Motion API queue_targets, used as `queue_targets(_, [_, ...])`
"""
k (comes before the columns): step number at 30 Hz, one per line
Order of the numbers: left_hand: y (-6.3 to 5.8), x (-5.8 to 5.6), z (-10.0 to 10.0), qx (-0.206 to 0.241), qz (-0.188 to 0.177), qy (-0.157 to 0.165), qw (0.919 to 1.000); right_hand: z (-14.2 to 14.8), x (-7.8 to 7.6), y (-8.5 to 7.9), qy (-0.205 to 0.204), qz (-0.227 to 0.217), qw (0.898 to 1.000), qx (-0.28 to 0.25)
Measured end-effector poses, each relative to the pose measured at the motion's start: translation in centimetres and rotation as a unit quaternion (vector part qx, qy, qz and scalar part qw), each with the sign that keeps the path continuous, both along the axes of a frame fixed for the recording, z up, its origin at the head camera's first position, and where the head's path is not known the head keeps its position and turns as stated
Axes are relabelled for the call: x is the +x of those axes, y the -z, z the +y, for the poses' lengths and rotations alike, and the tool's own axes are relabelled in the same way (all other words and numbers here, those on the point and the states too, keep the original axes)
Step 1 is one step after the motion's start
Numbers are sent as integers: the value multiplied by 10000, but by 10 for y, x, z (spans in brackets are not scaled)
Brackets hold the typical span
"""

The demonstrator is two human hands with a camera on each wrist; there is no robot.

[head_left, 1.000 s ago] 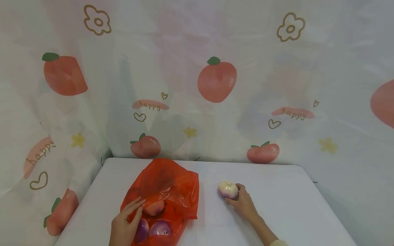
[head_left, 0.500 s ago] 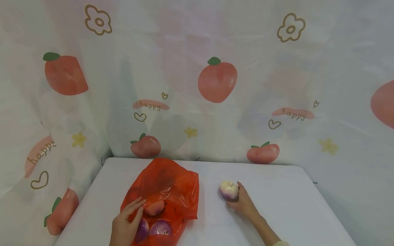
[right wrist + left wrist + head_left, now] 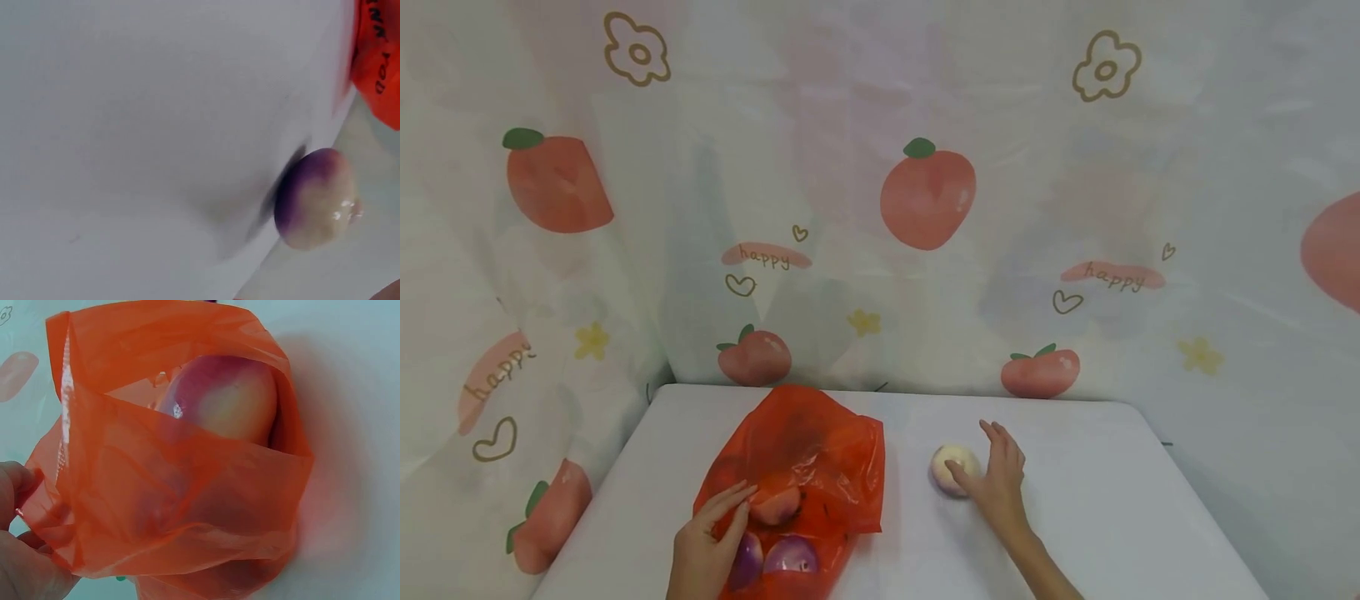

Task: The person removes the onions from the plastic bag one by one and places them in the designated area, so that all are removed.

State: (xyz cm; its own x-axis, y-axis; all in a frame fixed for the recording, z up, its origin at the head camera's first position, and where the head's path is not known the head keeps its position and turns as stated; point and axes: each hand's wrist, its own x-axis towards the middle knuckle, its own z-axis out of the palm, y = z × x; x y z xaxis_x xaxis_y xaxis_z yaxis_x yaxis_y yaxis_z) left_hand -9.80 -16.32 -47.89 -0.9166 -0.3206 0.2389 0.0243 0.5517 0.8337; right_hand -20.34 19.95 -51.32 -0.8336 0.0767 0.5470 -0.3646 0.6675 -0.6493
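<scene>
A red plastic bag (image 3: 820, 450) lies on the left side of the white table, its mouth open, with several purple-and-white round vegetables (image 3: 790, 556) in it. My left hand (image 3: 703, 546) pinches the bag's rim; in the left wrist view a fold of it sits between thumb and fingers. One of the vegetables (image 3: 240, 400) shows through the mouth there. To the right of the bag, a white-and-purple turnip-like vegetable (image 3: 943, 473) rests on the table. My right hand (image 3: 1002, 487) hovers beside and over it, fingers spread, the thumb in front of it in the head view.
The white table (image 3: 1097, 483) extends to the right of the right hand. A printed cloth (image 3: 842, 283) with peaches and flowers hangs behind the table and at its left. Black lettering on the bag (image 3: 381, 69) shows in the right wrist view.
My right hand has let go of the turnip-like vegetable, and its fingers have lifted and spread. The vegetable has tipped slightly in place. The left hand and the bag have stayed still.
</scene>
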Motion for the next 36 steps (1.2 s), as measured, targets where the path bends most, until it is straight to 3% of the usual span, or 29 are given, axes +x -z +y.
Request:
queue_targets(7, [1, -2, 1, -63, 133, -28, 9999, -32, 20, -21, -710, -318, 9967, -230])
queue_targets(12, [1, -3, 2, -66, 171, -15, 9998, -46, 26, -31, -1570, -345, 9870, 26])
queue_targets(16, [2, -3, 2, -41, 141, -43, 9999, -53, 29, -35, -2344, -542, 9699, 378])
queue_targets(23, [3, -2, 2, -79, 155, -91, 9998, -70, 36, -35, -3586, -650, 9294, 579])
queue_targets(31, [2, -1, 1, -32, 95, -126, 9999, -89, 41, -30, -4096, -810, 9076, 444])
queue_targets(36, [1, -1, 2, -5, 117, -164, 9998, -95, 44, -31, -4095, -583, 9088, 556])
